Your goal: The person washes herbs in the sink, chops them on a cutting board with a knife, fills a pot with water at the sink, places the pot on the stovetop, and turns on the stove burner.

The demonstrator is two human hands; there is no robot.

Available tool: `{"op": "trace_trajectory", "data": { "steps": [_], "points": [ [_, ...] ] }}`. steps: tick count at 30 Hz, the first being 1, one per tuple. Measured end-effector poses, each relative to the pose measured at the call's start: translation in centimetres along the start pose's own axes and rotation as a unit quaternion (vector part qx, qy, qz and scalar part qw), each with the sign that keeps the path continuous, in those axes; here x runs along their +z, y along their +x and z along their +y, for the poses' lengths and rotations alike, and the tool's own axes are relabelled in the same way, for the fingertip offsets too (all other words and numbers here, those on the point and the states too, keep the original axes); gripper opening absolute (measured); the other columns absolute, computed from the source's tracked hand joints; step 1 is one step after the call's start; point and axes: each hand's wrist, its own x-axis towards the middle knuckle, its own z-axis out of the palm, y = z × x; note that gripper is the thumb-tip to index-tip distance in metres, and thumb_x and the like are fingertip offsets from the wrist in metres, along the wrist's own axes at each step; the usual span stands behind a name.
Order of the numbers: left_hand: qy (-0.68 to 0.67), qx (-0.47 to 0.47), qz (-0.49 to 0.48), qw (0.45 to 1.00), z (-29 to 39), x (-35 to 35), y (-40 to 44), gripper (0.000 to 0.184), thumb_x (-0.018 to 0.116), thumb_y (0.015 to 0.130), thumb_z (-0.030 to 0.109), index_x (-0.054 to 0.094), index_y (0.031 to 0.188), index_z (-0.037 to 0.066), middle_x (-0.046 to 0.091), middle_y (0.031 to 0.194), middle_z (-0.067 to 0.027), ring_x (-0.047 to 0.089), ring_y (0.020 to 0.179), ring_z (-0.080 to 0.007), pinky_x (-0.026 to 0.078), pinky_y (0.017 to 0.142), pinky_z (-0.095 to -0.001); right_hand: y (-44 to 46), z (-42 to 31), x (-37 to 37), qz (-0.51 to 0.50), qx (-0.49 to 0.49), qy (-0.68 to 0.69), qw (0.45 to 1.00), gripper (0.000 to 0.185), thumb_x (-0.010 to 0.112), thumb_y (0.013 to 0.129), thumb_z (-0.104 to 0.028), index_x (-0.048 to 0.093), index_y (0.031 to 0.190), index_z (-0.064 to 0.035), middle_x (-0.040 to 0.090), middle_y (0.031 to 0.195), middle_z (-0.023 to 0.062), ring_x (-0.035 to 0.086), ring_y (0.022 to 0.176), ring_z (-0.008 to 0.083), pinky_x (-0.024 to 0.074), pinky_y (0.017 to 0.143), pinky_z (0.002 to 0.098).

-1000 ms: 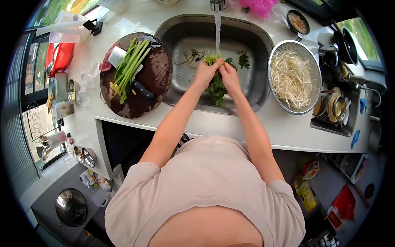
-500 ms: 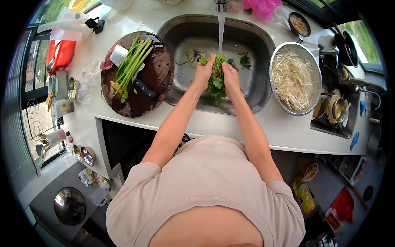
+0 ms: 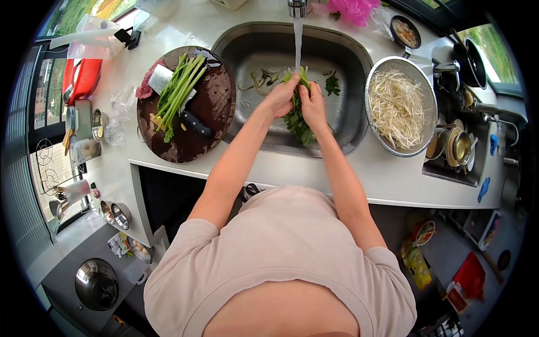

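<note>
A bunch of leafy celery (image 3: 298, 126) is held over the metal sink (image 3: 247, 42), its stalk ends up under the running tap (image 3: 297, 8) and its leaves hanging down. My left hand (image 3: 282, 98) is closed around the bunch from the left. On the other side my right hand (image 3: 314, 105) grips it, thumb up against the stalks. Water falls right beside my left fingers. Loose wet scraps (image 3: 263, 80) and a torn leaf (image 3: 332, 84) lie on the sink bottom.
Left of the sink, a round dark chopping board (image 3: 222, 92) carries more celery (image 3: 182, 84), a cleaver (image 3: 196, 123) and a piece of raw meat (image 3: 147, 81). To the right stands a colander (image 3: 368, 104) of bean sprouts (image 3: 398, 109). Behind it sits a small pan (image 3: 405, 32).
My hands have closed in on the celery and the bunch looks narrower between them. My left hand has shifted a little toward the right one. Water still runs.
</note>
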Motion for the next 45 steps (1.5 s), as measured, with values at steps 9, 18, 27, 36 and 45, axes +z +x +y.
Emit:
{"op": "trace_trajectory", "data": {
  "steps": [9,18,27,36,45],
  "points": [
    [0.402,0.078,0.043,0.912,-1.5,-2.4,3.2,0.056,0.043,0.093,0.055,0.056,0.115,0.005,0.061,0.102,-0.0048,0.056,0.094,-0.0146,0.044,0.079,-0.0303,-0.3,-0.3,-0.9,-0.12,0.202,0.278,0.931,0.03,0.051,0.093,-0.02,0.051,0.116,0.0004,0.06,0.104,0.0053,0.054,0.095,0.0125,0.0427,0.082,0.0281],
    [0.134,0.153,0.069,0.977,-0.6,0.7,-0.8,0.031,0.055,0.093,0.033,0.06,0.111,0.008,0.057,0.075,0.0058,0.04,0.048,-0.0015,0.025,0.04,-0.0174,-0.4,0.1,0.1,-0.069,0.179,0.278,0.941,0.026,0.052,0.094,-0.013,0.055,0.117,-0.0019,0.062,0.098,0.0008,0.054,0.085,0.0079,0.0436,0.076,0.0236],
    [0.132,0.08,0.045,0.987,0.4,-1.0,-1.4,0.02,0.055,0.093,0.021,0.061,0.107,0.008,0.061,0.076,0.0047,0.047,0.058,-0.0006,0.031,0.048,-0.0182,-0.4,-0.6,-0.5,-0.123,0.239,0.345,0.899,0.022,0.05,0.095,-0.015,0.057,0.112,-0.0024,0.062,0.096,0.0005,0.056,0.081,0.0079,0.046,0.072,0.0243],
    [0.004,0.095,0.039,0.995,0.2,-1.3,-1.2,0.024,0.059,0.091,0.017,0.058,0.109,0.002,0.063,0.08,0.0009,0.053,0.059,-0.0059,0.038,0.05,-0.0204,-0.2,-1.6,-0.7,-0.082,0.255,0.368,0.89,0.019,0.049,0.096,-0.017,0.057,0.107,-0.0033,0.063,0.09,0.0015,0.058,0.071,0.0084,0.0471,0.062,0.0232],
    [0.182,0.105,0.062,0.976,-0.1,-1.7,-1.2,0.033,0.053,0.093,0.013,0.049,0.123,0.001,0.064,0.098,-0.0009,0.054,0.074,-0.0043,0.041,0.056,-0.0205,-0.5,-1.0,-0.3,-0.107,0.206,0.331,0.915,0.019,0.051,0.095,-0.015,0.058,0.108,-0.0033,0.063,0.089,0.002,0.059,0.069,0.009,0.0475,0.062,0.0236]
  ]
}}
